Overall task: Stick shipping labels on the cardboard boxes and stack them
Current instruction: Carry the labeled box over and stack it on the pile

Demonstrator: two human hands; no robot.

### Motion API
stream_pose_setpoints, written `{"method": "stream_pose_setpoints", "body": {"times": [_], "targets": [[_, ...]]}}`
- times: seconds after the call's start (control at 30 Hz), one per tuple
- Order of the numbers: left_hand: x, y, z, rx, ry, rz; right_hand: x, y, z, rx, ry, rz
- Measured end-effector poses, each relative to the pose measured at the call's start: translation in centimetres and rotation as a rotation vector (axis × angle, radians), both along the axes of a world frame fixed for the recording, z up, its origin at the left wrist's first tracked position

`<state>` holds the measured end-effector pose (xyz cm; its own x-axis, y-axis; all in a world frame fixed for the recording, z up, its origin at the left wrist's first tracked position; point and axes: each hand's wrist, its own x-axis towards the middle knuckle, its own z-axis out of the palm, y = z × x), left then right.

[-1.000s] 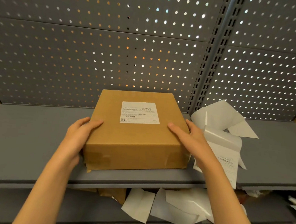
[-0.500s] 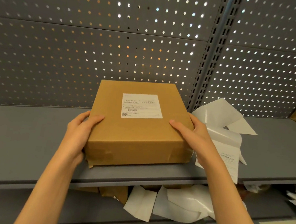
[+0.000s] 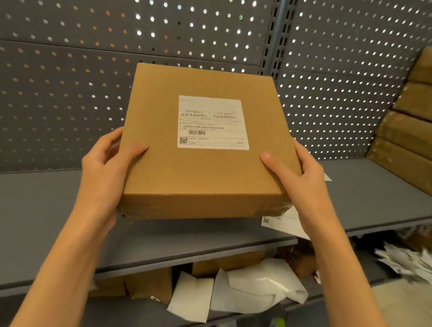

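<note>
Cardboard box (image 3: 203, 172), flat, square and plain brown, is held up in the air above the grey shelf (image 3: 19, 223), tipped so its top faces the camera; clear tape wrinkles along its lower right corner. At its left edge the left hand (image 3: 103, 168) grips it, thumb lying on the top face and fingers wrapped under the side. A white shipping label (image 3: 213, 123) sits flat on the top, slightly right of centre, with two headed blocks of print, a barcode and a QR code at its lower left; the characters are too small to read. The right hand (image 3: 300, 182) clamps the right edge, thumb on top and fingers behind. Further right, a stack of boxes (image 3: 424, 125) stands on the shelf against the pegboard. Half a second ago the box rested on the shelf with both hands at its sides; now it is lifted clear and closer to the camera, covering most of the loose label sheets (image 3: 283, 220) beside it.
</note>
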<state>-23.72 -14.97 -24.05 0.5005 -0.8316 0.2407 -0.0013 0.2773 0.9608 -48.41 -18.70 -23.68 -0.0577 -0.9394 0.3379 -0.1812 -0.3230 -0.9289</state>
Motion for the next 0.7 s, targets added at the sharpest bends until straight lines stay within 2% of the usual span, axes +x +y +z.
{"method": "stream_pose_setpoints", "body": {"times": [0.3, 0.7], "targets": [[-5.7, -0.9, 0.9, -0.047, 0.016, -0.203, -6.0, 4.5, 0.9, -0.064, 0.008, -0.205], [-17.2, -1.8, 2.0, -0.087, -0.002, -0.458, -16.1, 9.9, 1.5, -0.094, 0.018, -0.507]]}}
